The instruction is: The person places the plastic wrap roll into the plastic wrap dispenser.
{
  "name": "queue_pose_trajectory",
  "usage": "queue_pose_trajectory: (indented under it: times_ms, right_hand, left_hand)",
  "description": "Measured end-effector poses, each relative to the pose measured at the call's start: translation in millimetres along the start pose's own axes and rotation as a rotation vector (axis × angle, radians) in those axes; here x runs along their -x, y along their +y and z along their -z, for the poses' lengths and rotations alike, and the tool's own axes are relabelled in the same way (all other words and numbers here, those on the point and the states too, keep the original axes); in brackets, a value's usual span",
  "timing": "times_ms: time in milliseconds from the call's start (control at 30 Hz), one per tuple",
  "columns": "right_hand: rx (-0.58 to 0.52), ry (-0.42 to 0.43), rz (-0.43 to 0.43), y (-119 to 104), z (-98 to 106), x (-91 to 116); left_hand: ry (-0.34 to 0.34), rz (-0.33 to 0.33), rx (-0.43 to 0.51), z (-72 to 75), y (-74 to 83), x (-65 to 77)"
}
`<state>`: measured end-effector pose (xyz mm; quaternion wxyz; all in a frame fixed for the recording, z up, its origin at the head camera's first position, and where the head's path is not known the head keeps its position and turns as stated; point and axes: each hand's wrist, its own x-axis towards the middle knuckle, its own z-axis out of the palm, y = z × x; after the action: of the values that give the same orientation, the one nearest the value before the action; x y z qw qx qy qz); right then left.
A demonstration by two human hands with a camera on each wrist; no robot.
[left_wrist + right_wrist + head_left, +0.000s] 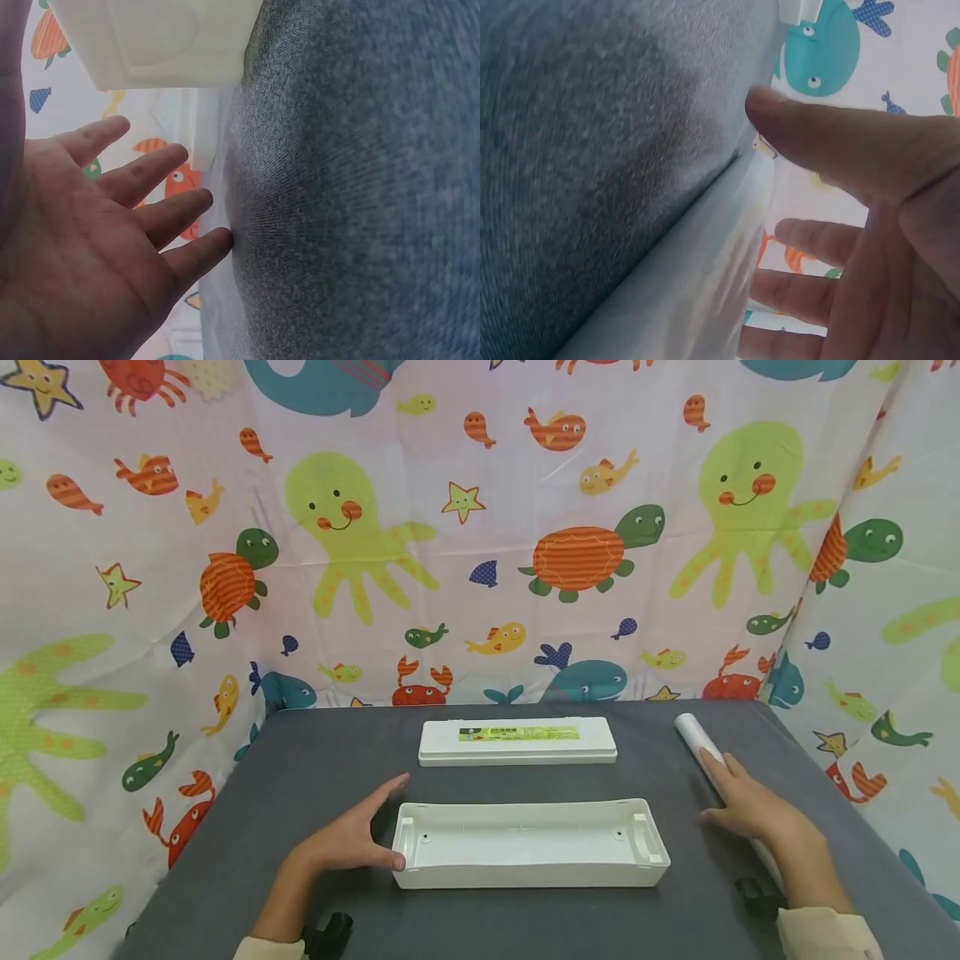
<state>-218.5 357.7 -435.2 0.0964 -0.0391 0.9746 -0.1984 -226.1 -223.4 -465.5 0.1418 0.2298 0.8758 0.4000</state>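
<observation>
A long white plastic box (525, 877) lies with its hollow side up, holding nothing inside. At its left end is my left hand (352, 835), fingers spread, the thumb tip at the box's front left corner; whether it touches cannot be told. In the left wrist view, the straight fingers (161, 195) stand below the box end (165, 45). On the right, my right hand (761, 810) is over a long white roll (690, 731) with a film-like sheen, fingers loosely extended. The right wrist view shows the roll (682, 300) along the cloth beside the thumb and fingers.
Behind the box lies a white lid (517, 756) with a yellow-green label. Grey cloth (555, 927) covers the table. A curtain (465, 577) printed with sea animals hangs behind and at both sides. Dark straps (327, 935) sit at the wrists.
</observation>
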Motion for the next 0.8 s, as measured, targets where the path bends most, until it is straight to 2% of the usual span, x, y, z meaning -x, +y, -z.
queue_pose_trajectory:
  times_ms: [200, 433, 633, 800]
  right_hand:
    - [0.06, 0.018, -0.026, 7, 0, -1]
    - [0.106, 0.023, -0.079, 12, 1, -2]
    - [0.115, 0.04, -0.105, 15, 1, -5]
    - [0.128, 0.051, -0.103, 18, 1, -8]
  left_hand:
    - [-0.064, -0.018, 0.043, 0.2, -0.3, -0.5]
    - [-0.196, 0.043, 0.102, -0.1, -0.3, -0.3]
    - [-0.212, 0.082, 0.119, -2.1, 3.4, 1.1]
    - [-0.217, 0.068, 0.15, -3.3, 3.8, 0.6]
